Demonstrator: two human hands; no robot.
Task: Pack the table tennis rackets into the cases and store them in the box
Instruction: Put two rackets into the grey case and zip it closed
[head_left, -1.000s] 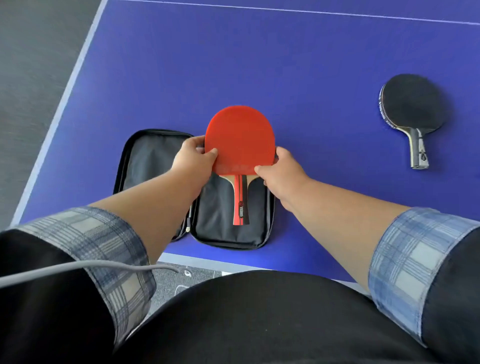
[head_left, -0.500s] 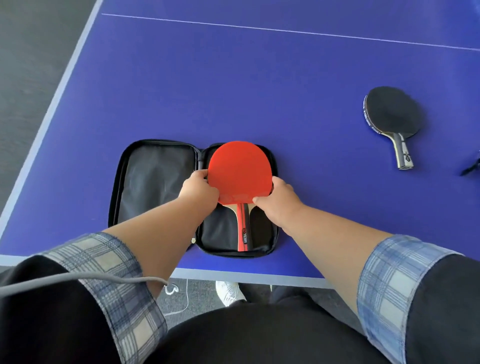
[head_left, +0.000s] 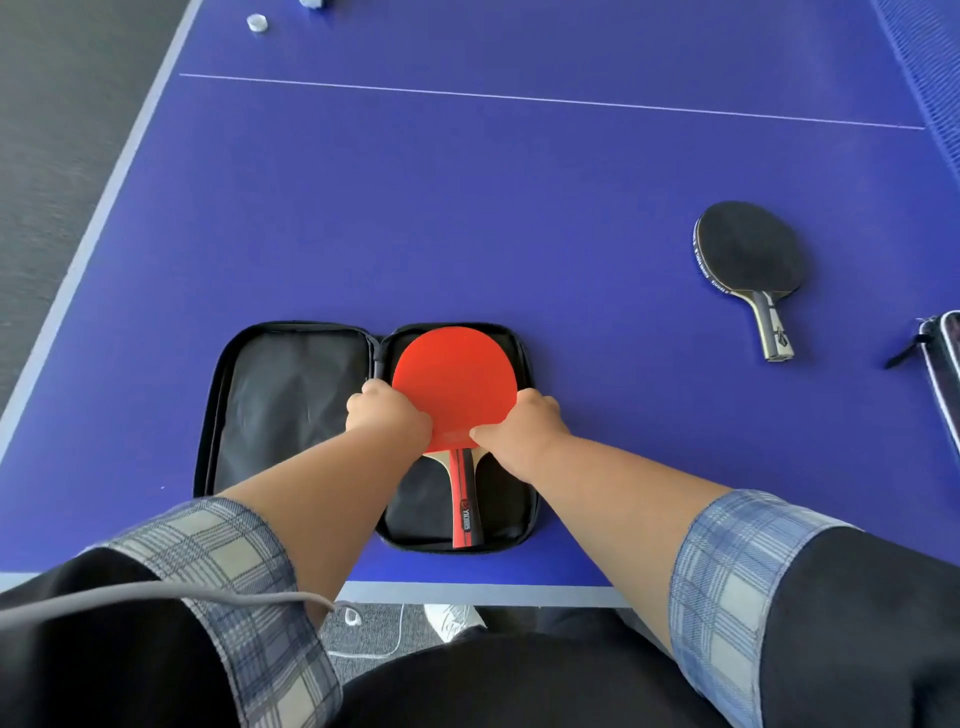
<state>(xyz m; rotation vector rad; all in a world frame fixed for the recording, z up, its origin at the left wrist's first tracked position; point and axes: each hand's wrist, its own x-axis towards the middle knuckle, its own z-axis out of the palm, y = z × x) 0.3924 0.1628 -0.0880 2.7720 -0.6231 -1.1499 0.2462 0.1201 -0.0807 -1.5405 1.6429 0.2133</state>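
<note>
A black zip case (head_left: 280, 405) lies open like a book near the table's front edge. The red racket (head_left: 454, 379) lies flat in its right half, handle pointing toward me. My left hand (head_left: 387, 415) grips the blade's lower left edge, and my right hand (head_left: 522, 423) grips its lower right edge by the neck. A black racket (head_left: 748, 249) rests on the table to the right, handle toward me. At the right frame edge shows part of a second case (head_left: 943, 358).
The blue table (head_left: 467, 208) has a white line across the far side and a net along the right edge. A small white cap (head_left: 256, 23) sits at the far left. Grey floor lies to the left; a cable hangs below the front edge.
The red racket has gone down from a raised position into the case's right half, both hands still on it. The view has tilted up, showing more of the table.
</note>
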